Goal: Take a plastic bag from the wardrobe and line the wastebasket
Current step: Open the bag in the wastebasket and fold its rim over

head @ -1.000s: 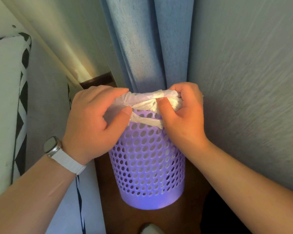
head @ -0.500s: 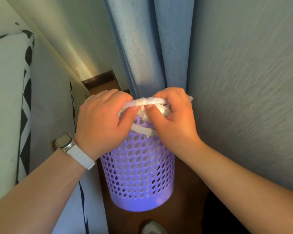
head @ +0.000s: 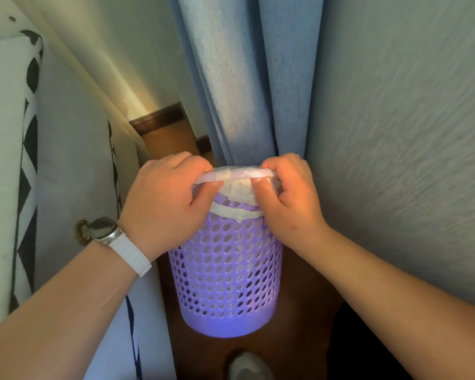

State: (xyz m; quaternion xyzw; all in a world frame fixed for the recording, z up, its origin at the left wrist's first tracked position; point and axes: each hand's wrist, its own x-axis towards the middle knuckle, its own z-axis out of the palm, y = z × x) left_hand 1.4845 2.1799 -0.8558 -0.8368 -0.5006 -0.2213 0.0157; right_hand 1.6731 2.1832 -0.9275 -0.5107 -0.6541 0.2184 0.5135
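Note:
A purple perforated wastebasket (head: 225, 275) stands on the brown floor between a bed and a curtain. A white plastic bag (head: 237, 189) hangs at its mouth, with one edge stretched taut between my hands and a white strip draped over the front of the rim. My left hand (head: 167, 198), with a white-strapped watch on its wrist, pinches the bag's edge at the left of the rim. My right hand (head: 288, 198) pinches it at the right of the rim. Through the holes the bag shows pale inside the basket.
A bed with white and black patterned bedding (head: 25, 160) lies close on the left. A blue curtain (head: 244, 78) hangs right behind the basket and a pale textured wall (head: 395, 133) closes the right. A shoe tip (head: 247, 366) shows at the bottom edge.
My hands have moved apart, pulling the bunched bag open into a taut edge across the basket's mouth. The bag has sunk lower into the basket.

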